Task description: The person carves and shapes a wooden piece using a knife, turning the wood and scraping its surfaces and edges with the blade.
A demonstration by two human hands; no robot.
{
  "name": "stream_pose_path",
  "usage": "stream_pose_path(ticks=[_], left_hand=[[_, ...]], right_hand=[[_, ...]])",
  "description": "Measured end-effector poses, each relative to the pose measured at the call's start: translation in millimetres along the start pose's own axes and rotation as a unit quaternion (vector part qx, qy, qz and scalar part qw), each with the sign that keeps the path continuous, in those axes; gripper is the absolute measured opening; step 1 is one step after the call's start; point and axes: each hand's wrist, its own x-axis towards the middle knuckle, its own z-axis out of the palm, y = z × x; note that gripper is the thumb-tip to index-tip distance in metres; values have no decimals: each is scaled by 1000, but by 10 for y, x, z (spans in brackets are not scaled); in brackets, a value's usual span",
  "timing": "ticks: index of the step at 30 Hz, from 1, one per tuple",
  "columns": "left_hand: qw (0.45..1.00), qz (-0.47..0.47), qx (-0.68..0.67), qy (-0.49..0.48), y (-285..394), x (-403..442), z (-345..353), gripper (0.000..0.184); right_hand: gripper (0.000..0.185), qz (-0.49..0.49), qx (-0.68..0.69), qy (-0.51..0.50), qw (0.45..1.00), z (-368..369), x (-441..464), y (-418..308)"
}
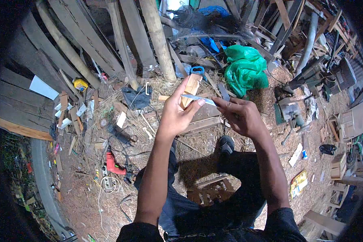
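My left hand is closed around a small pale block of wood, held up in front of my knees. My right hand grips a knife whose handle is mostly hidden in the fingers. The blade points left and lies across the lower part of the block. My left thumb rests at the blade, near its middle. Whether the edge is cutting into the wood cannot be made out. Below the hands, a wooden board lies on the ground between my feet.
A red power drill and a white extension socket with its cord lie at left. A green plastic bag sits ahead. A bench machine stands at right. Wood scraps and shavings cover the floor; planks lean at upper left.
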Motion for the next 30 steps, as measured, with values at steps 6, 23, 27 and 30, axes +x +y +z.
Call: stream_pose_path(ticks=[6,23,27,30], left_hand=[[998,-10,13,52,-13,-28,45,63],[987,-37,28,157,-37,-4,223,27],[978,-14,-1,207,-123,6,273,34],[990,-15,-30,139,-160,57,193,46]], right_hand=[[43,5,-41,43,998,39,-22,-62],[38,49,-65,40,996,65,17,-98],[38,27,-21,64,997,96,29,-104],[38,29,13,58,998,118,37,-48]])
